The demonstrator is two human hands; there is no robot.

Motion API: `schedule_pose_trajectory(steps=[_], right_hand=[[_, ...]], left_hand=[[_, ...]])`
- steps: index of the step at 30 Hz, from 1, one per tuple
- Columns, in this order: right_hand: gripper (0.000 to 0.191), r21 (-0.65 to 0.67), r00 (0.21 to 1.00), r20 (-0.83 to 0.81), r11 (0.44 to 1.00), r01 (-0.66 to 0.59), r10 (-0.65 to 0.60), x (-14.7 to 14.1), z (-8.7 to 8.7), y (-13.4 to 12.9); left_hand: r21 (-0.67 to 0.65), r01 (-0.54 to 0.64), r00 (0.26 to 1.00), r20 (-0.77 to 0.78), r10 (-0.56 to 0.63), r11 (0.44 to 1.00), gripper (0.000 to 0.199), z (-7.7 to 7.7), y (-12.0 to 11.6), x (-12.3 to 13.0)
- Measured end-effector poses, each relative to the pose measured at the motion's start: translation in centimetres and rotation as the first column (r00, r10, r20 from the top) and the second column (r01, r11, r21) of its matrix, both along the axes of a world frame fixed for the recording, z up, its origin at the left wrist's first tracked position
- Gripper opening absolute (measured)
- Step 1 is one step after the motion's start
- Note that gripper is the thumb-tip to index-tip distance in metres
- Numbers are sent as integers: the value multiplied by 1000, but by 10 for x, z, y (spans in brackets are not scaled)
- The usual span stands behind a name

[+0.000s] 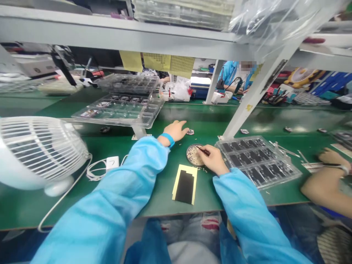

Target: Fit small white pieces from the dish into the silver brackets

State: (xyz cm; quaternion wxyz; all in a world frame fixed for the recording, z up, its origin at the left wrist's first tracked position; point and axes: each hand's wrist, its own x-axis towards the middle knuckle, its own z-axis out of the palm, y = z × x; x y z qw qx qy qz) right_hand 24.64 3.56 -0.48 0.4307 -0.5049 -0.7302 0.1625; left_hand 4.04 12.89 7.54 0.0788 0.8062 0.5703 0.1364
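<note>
Could spill bits [193, 156], nudging dish [187, 157] with tweezers [202, 150] pinched in right hand [213, 160], with empty left hand [176, 130] spread beside part [190, 132].

The flat green tabletop [174, 156] gave passage between the bare left hand [176, 131] and round, shallow dish [188, 156]; a clear plastic compartment tray [294, 171] obstructed the right.

White fan [41, 151] at left — yellow sheets [156, 61] beneath the grey shelf [110, 36].

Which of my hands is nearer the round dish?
Right: your right hand is at the right edge of the round dish; your left hand is farther, beyond it and to its left, beside a small part.
</note>
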Motion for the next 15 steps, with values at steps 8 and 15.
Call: schedule_pose_trajectory(steps=[8, 15], right_hand=[[33, 38, 996, -92, 999, 23, -19, 6, 31, -38], [38, 18, 994, 48, 995, -99, 98, 16, 13, -64]], left_hand=[[-164, -72, 996, 48, 81, 984, 33, 19, -131, -139], [75, -125, 973, -188, 137, 989, 38, -57, -226, -155]])
